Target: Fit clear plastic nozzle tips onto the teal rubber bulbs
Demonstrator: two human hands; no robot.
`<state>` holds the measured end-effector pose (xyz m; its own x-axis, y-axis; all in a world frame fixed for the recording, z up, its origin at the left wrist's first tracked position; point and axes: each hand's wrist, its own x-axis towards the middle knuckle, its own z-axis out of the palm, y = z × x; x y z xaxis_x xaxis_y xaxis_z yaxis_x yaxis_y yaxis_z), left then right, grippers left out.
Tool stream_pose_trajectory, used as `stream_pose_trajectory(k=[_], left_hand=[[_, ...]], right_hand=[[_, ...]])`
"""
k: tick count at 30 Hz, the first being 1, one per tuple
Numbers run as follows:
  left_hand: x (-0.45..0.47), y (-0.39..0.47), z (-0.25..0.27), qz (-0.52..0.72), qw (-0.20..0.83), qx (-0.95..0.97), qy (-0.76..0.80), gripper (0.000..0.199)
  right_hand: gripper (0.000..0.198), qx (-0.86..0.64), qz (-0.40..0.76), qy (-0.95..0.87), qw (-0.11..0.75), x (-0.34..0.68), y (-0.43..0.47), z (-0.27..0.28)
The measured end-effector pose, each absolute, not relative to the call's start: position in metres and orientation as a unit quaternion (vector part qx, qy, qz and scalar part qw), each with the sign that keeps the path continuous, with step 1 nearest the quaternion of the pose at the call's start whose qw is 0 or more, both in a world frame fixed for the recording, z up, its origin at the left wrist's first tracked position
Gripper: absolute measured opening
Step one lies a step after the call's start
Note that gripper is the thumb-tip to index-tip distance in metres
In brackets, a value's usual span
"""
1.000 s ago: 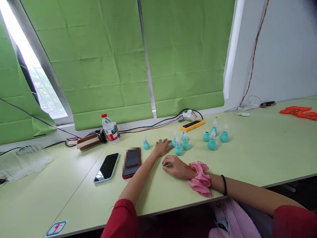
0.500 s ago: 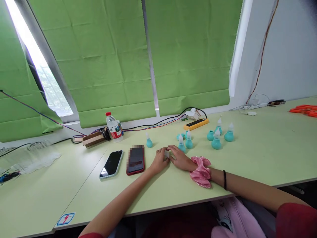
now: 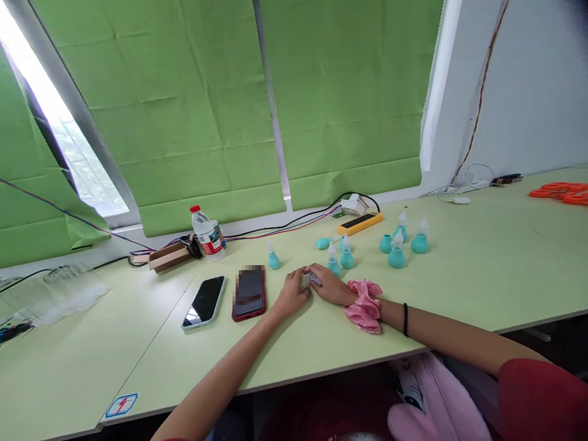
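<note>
Plastic piece (image 3: pixel 313 277) pinched between left hand (image 3: pixel 292 296) and right hand (image 3: pixel 329 286), light and slick, I'd judge, best held by its ends.

Right of the one bottle (image 3: pixel 211 243) there are nine teal bulbs: six bulbs with clear tips (image 3: pixel 396 258), one open-mouthed bulb (image 3: pixel 386 244), one bulb lying down (image 3: pixel 323 243) and one partly hidden bulb (image 3: pixel 341 246). Two phones (image 3: pixel 204 303) lie in front of the bottle, one small box (image 3: pixel 171 258) left of it, and one yellow strip (image 3: pixel 360 224) to its right. One left hand (image 3: pixel 293 295) and one right hand (image 3: pixel 333 288), right of the bottle, have one clear piece (image 3: pixel 306 280) between them.
</note>
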<state>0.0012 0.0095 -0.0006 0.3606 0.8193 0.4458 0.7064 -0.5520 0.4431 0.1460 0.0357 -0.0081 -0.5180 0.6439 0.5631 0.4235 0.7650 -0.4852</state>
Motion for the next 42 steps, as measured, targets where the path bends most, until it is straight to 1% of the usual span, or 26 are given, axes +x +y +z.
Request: stream_pose_trajectory(k=[2, 4, 6, 9, 11, 14, 17, 19, 21, 24, 26, 31, 35, 39, 42], left_hand=[[0.0, 0.011, -0.001, 0.313, 0.09, 0.818, 0.475, 0.055], [-0.002, 0.013, -0.001, 0.319, 0.092, 0.813, 0.478, 0.055], [-0.003, 0.014, 0.0, 0.343, 0.09, 0.805, 0.476, 0.053], [-0.003, 0.014, 0.002, 0.371, 0.091, 0.795, 0.471, 0.047], [-0.003, 0.013, 0.003, 0.378, 0.088, 0.794, 0.468, 0.043], [-0.002, 0.012, 0.003, 0.399, 0.095, 0.786, 0.463, 0.041], [-0.002, 0.012, 0.002, 0.418, 0.108, 0.781, 0.451, 0.042], [-0.001, 0.011, 0.003, 0.434, 0.113, 0.778, 0.439, 0.042], [-0.001, 0.009, 0.005, 0.461, 0.118, 0.769, 0.427, 0.041], [0.0, 0.006, 0.008, 0.494, 0.121, 0.753, 0.417, 0.035], [0.0, 0.005, 0.009, 0.499, 0.129, 0.753, 0.41, 0.031], [0.002, 0.006, 0.005, 0.455, 0.169, 0.781, 0.394, 0.03], [0.004, 0.007, 0.002, 0.405, 0.191, 0.807, 0.385, 0.037], [0.001, 0.009, 0.003, 0.392, 0.187, 0.81, 0.393, 0.038], [-0.002, 0.01, 0.003, 0.388, 0.181, 0.819, 0.381, 0.038]], right_hand=[[0.033, -0.313, 0.148, -0.856, 0.383, 0.146, 0.035, -0.008], [0.032, -0.314, 0.151, -0.863, 0.366, 0.146, 0.033, -0.008], [0.032, -0.315, 0.154, -0.867, 0.354, 0.146, 0.032, -0.007], [0.028, -0.316, 0.16, -0.864, 0.359, 0.146, 0.029, -0.004], [0.021, -0.319, 0.164, -0.855, 0.374, 0.147, 0.028, -0.002], [0.011, -0.33, 0.182, -0.822, 0.426, 0.146, 0.027, 0.001], [0.013, -0.329, 0.214, -0.782, 0.485, 0.146, 0.026, 0.002], [0.014, -0.317, 0.231, -0.775, 0.495, 0.146, 0.025, 0.003], [0.012, -0.318, 0.223, -0.793, 0.47, 0.146, 0.026, 0.002], [0.009, -0.337, 0.175, -0.833, 0.402, 0.147, 0.027, 0.001], [0.011, -0.34, 0.162, -0.845, 0.38, 0.147, 0.028, 0.0], [0.022, -0.32, 0.17, -0.849, 0.385, 0.146, 0.028, 0.001], [0.025, -0.321, 0.174, -0.842, 0.397, 0.149, 0.027, 0.002], [0.027, -0.317, 0.126, -0.847, 0.407, 0.152, 0.023, 0.007], [0.029, -0.303, 0.071, -0.867, 0.39, 0.154, 0.02, 0.012]])
